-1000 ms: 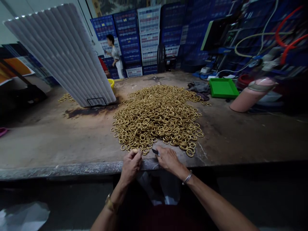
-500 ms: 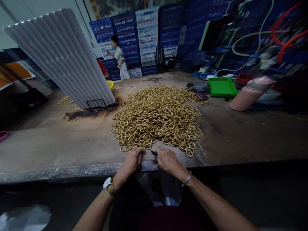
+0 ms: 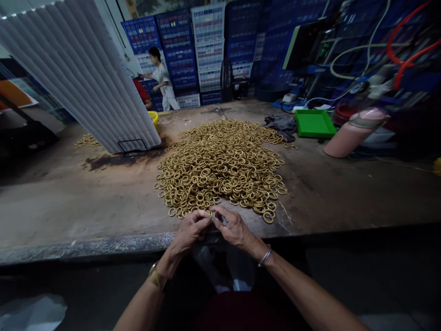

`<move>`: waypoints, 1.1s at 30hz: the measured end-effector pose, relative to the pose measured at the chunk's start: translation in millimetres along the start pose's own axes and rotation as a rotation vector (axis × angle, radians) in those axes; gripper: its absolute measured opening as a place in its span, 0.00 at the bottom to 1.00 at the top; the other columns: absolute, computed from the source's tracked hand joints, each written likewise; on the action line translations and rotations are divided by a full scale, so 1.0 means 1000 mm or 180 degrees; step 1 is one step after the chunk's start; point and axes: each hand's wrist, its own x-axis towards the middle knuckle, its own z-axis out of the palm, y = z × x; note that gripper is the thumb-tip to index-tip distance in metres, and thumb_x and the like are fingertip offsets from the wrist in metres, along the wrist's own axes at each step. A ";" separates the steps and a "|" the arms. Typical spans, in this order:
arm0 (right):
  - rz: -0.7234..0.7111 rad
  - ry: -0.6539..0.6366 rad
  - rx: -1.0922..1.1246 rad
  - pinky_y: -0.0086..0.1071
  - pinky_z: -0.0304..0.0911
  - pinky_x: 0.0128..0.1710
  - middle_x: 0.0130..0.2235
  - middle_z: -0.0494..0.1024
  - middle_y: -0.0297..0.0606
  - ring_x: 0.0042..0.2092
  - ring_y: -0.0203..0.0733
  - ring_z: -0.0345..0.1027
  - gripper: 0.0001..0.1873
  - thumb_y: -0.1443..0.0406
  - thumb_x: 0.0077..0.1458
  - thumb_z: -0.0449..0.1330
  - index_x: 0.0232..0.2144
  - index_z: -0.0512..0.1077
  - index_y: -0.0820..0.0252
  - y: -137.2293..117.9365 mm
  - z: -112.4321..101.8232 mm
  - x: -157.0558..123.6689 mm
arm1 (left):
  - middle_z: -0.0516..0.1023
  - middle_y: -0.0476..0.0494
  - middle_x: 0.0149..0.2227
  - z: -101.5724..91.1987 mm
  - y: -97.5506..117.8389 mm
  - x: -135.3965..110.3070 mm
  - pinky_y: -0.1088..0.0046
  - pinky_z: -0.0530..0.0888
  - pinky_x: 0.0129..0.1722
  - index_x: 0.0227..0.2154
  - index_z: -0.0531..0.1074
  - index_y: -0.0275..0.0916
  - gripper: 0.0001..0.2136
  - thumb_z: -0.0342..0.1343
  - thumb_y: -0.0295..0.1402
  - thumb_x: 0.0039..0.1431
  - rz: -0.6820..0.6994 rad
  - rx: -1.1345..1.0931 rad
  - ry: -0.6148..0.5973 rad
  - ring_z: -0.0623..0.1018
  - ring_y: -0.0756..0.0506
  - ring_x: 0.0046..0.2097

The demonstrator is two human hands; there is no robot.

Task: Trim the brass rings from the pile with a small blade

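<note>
A big pile of brass-coloured rings [image 3: 220, 165] lies on the worktable in front of me. At the pile's near edge, my left hand [image 3: 193, 227] pinches one ring [image 3: 210, 214] between thumb and fingers. My right hand [image 3: 234, 227] meets it from the right, its fingers closed around a small knife [image 3: 221, 219]. Most of the knife is hidden in that hand, and its blade is close to the ring; I cannot tell whether they touch.
A tall ribbed white panel [image 3: 86, 69] leans in a wire stand on the left. Behind the pile are a green tray [image 3: 315, 123], a dark cloth [image 3: 280, 125] and a pink bottle [image 3: 354, 133]. A person [image 3: 161, 80] stands by stacked crates [image 3: 177, 50].
My left hand has lifted a ring from the pile's edge and turned it upright. My right hand has brought the knife leftward to it. The view has shifted slightly.
</note>
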 end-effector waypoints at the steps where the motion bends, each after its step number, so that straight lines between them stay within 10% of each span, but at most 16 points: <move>1: -0.0027 -0.0014 -0.0067 0.28 0.61 0.36 0.37 0.74 0.39 0.36 0.37 0.68 0.13 0.64 0.54 0.51 0.43 0.65 0.59 0.001 0.000 0.000 | 0.57 0.58 0.16 0.001 -0.001 0.000 0.83 0.50 0.15 0.27 0.65 0.37 0.11 0.57 0.38 0.46 -0.0056 -0.0160 -0.0038 0.54 0.58 0.17; 14: 0.0964 0.0363 0.0591 0.25 0.59 0.32 0.28 0.70 0.33 0.29 0.33 0.63 0.07 0.65 0.51 0.50 0.29 0.66 0.60 -0.003 0.006 0.003 | 0.68 0.52 0.26 0.022 -0.011 -0.005 0.85 0.55 0.13 0.32 0.63 0.38 0.14 0.57 0.40 0.47 0.0088 -0.0823 0.0221 0.62 0.58 0.18; 26: 0.0951 -0.0166 0.0840 0.24 0.54 0.25 0.21 0.65 0.29 0.25 0.30 0.56 0.11 0.61 0.50 0.53 0.23 0.68 0.62 0.008 0.000 0.001 | 0.64 0.51 0.23 0.023 -0.027 0.000 0.78 0.64 0.27 0.29 0.66 0.37 0.07 0.48 0.36 0.55 0.1305 0.0999 0.0787 0.64 0.52 0.26; 33: 0.1710 -0.0308 0.1341 0.23 0.47 0.16 0.18 0.63 0.27 0.17 0.28 0.50 0.13 0.58 0.51 0.49 0.25 0.66 0.61 0.004 -0.003 0.003 | 0.65 0.53 0.21 0.027 -0.028 -0.003 0.81 0.60 0.19 0.29 0.64 0.37 0.09 0.50 0.39 0.53 0.0953 0.0310 0.0712 0.62 0.56 0.19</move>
